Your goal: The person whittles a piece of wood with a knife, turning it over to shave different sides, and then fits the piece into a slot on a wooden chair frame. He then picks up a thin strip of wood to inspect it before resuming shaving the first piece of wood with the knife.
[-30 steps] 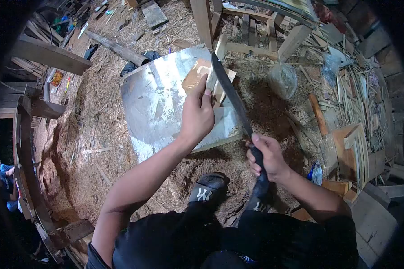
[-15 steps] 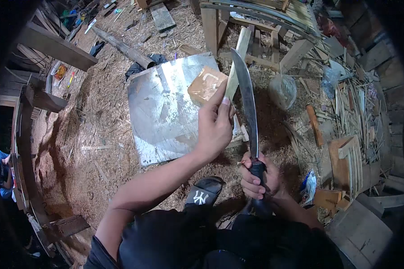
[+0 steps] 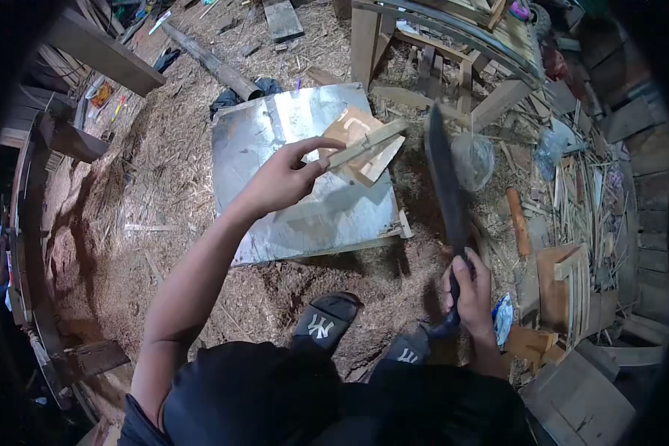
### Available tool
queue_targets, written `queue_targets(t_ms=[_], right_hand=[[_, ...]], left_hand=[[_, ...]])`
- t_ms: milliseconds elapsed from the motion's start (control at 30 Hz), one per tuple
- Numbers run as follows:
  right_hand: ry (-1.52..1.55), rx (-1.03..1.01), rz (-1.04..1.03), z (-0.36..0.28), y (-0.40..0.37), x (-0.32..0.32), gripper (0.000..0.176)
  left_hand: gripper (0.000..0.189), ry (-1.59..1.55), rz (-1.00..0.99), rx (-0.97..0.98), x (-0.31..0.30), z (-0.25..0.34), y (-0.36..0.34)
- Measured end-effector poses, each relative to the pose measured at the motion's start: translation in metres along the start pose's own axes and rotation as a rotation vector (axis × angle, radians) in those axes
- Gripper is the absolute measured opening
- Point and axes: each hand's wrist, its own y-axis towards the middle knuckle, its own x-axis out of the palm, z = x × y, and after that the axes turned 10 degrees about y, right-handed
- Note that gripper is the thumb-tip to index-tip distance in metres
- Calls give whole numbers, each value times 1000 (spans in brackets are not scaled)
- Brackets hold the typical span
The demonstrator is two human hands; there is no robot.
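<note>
My left hand [image 3: 290,175] is closed on the near end of a pale wooden strip [image 3: 368,143], which slants up to the right over a wooden block [image 3: 360,123]. That block rests on a worn, metallic-looking sheet [image 3: 305,227]. In my right hand [image 3: 470,290] I grip the dark handle of a machete [image 3: 446,178]. Its long blade points upward, to the right of the strip and apart from it, and is slightly blurred.
Shavings cover the ground around my sandals [image 3: 325,325]. A round post [image 3: 212,67] lies beyond the sheet. Wooden frames [image 3: 464,89] stand at the upper right, near a clear plastic bag [image 3: 473,160]. An orange-brown stick [image 3: 518,221] and many thin strips [image 3: 583,197] lie on the right.
The strip has swung from nearly upright to a slant across the block. My left hand has moved left and the machete right, away from the strip. The block sits turned differently.
</note>
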Motion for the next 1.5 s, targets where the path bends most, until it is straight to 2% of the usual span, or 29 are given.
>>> queue_targets(t_ms=[67,133,267,433,467,500,567,600,667,800,867,1033,1100,1233,1300,1367,1400,1467,1500], right_hand=[[-42,11,-57,1,-12,6,37],[-120,24,-175,6,-17,2,56],[-178,122,-188,-1,-15,3,55],[-325,10,-180,-28,1,-19,48],[-263,69,-181,-42,2,-18,49],[-275,220,-112,-65,2,-11,52],[-627,304,-104,-104,8,-9,52],[-631,306,-103,-103,15,-17,52],[-811,-260,-235,-97,26,-32,49],[-828,-235,-184,-104,32,-14,45],[-960,-434,-234,-98,31,-14,48],[-957,-449,-257,-101,33,-17,49],[-1043,-321,-269,-105,33,-15,50],[-1006,-392,-270,-78,42,-33,49],[-1059,-32,-172,-82,38,-35,48],[-1054,2,-163,-82,37,-35,45],[-1051,38,-152,-82,36,-35,43],[-994,51,-132,-76,32,-39,41],[-937,63,-118,-74,30,-39,38]], left_hand=[[39,-1,-89,-68,-4,-7,0],[41,9,-91,-47,-2,-14,0],[41,108,-25,64,1,-28,6],[38,260,-41,132,-10,-24,9],[37,314,-56,130,-12,-23,11],[37,308,-52,130,-14,-23,12],[36,469,-75,191,-17,-24,14],[36,465,-75,191,-17,-25,15],[34,459,-38,197,-15,-28,17],[33,481,-14,166,-17,-24,16],[33,540,-3,208,-14,-24,14],[32,474,-5,183,-10,-24,15],[32,424,7,146,-10,-24,15],[33,487,29,266,-11,-28,15],[33,477,44,305,-10,-25,14],[33,357,-21,174,-8,-20,10],[33,357,-23,176,-5,-21,10],[33,104,9,58,2,-24,8],[33,106,8,61,3,-19,6]])
